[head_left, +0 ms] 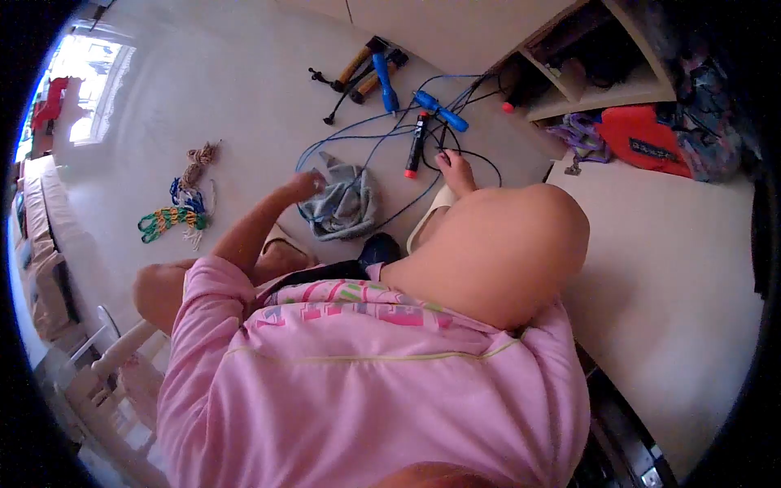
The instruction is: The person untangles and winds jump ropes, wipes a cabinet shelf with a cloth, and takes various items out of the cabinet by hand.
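Observation:
My left hand [307,185] is at the left edge of a crumpled grey cloth [358,203] on the floor, beside a blue cord. Its fingers are curled, but what they hold is hidden. Beyond my raised right knee, my right hand [457,172] has its fingers closed on a black jump rope [454,134]. Near it lie a black handle with red ends [416,146] and a blue jump rope handle [441,111]. A second blue handle [384,81] lies farther off, with blue and black cords looping between them.
Two wooden handles with black ends [358,67] lie at the back. Brown, blue and green-yellow rope bundles [175,218] are on the floor at left. A shelf unit [561,102], a red bag [639,138] and a pale cabinet panel [651,236] stand at right. At lower left is a white chair [106,366].

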{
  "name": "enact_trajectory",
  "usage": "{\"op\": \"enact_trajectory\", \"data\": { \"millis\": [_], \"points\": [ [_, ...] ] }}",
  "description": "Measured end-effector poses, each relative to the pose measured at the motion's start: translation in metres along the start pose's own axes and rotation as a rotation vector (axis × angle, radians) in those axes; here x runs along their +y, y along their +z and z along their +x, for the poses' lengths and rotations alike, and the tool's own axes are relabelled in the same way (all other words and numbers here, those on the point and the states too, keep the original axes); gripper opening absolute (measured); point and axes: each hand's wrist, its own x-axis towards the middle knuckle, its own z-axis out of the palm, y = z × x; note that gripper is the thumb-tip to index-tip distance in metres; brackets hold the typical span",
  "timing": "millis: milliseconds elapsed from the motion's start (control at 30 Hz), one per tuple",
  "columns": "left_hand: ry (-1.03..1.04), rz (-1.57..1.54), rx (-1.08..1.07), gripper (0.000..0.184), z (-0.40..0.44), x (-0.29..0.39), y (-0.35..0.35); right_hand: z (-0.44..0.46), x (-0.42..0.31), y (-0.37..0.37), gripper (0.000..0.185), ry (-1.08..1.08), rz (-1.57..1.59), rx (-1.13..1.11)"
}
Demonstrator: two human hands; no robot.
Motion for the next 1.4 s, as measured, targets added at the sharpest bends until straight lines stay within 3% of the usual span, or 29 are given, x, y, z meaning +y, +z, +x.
{"op": "enact_trajectory", "data": {
  "millis": [67,167,200,267,333,400,433,533,633,733,767,833,867,933,967,1033,1067,1100,1200,1300,1400],
  "points": [
    [0.013,-0.312,0.111,0.032,0.019,0.012,-0.014,0.003,-0.026,-0.028,0.024,0.020,0.203,-0.113],
    [0.153,-0.476,0.119,0.031,0.038,0.039,-0.030,0.020,-0.097,-0.112,0.024,0.067,0.596,-0.313],
    [0.165,-0.441,0.100,0.031,0.035,0.055,-0.038,0.026,-0.113,-0.137,0.024,0.068,0.738,-0.356],
    [0.186,-0.375,0.068,0.032,0.022,0.091,-0.056,0.038,-0.148,-0.186,0.027,0.087,0.705,-0.360],
    [0.273,-0.342,0.104,0.043,0.020,0.110,-0.055,0.046,-0.180,-0.226,0.029,-0.019,0.864,-0.370],
    [0.298,-0.474,0.098,0.050,0.021,0.124,-0.046,0.051,-0.214,-0.255,0.030,-0.137,0.812,-0.405],
    [0.407,-0.691,-0.010,0.059,0.016,0.133,-0.044,0.052,-0.232,-0.267,0.030,-0.195,0.790,-0.419],
    [0.594,-0.656,0.103,0.057,0.009,0.175,-0.035,0.046,-0.297,-0.288,0.030,-0.275,0.704,-0.525],
    [0.532,-0.910,-0.191,0.056,-0.024,0.215,-0.044,0.041,-0.353,-0.307,0.037,-0.333,0.574,-0.658],
    [0.499,-1.085,-0.549,0.058,-0.058,0.225,-0.062,0.035,-0.386,-0.306,0.030,-0.369,0.805,-0.554],
    [0.450,-1.142,-0.527,0.057,-0.069,0.228,-0.066,0.033,-0.392,-0.301,0.031,-0.442,0.854,-0.531],
    [0.434,-1.126,-0.512,0.051,-0.085,0.210,-0.091,0.031,-0.395,-0.287,0.030,-0.335,0.842,-0.396],
    [0.423,-1.123,-0.501,0.049,-0.093,0.199,-0.108,0.039,-0.384,-0.272,0.031,-0.385,0.790,-0.350],
    [0.387,-1.066,-0.269,0.043,-0.125,0.184,-0.149,0.050,-0.360,-0.245,0.035,-0.406,0.641,-0.292],
    [0.570,-0.795,-0.043,0.041,-0.130,0.166,-0.169,0.053,-0.349,-0.234,0.039,-0.386,0.548,-0.281],
    [0.606,-0.772,0.047,0.035,-0.151,0.143,-0.207,0.062,-0.326,-0.212,0.043,-0.389,0.355,-0.139],
    [0.471,-1.036,-0.087,0.031,-0.166,0.138,-0.222,0.065,-0.310,-0.203,0.044,-0.401,0.257,-0.006],
    [0.542,-1.102,-0.117,0.030,-0.179,0.137,-0.234,0.069,-0.296,-0.197,0.044,-0.409,0.159,0.128],
    [0.710,-1.311,-0.144,0.029,-0.204,0.138,-0.251,0.093,-0.277,-0.187,0.034,-0.429,0.167,0.210],
    [0.872,-1.438,-0.236,0.028,-0.206,0.129,-0.251,0.101,-0.279,-0.172,0.023,-0.088,0.393,-0.133],
    [0.851,-1.425,-0.302,0.026,-0.216,0.133,-0.237,0.084,-0.288,-0.137,0.013,-0.095,0.368,-0.651]
  ]
}}
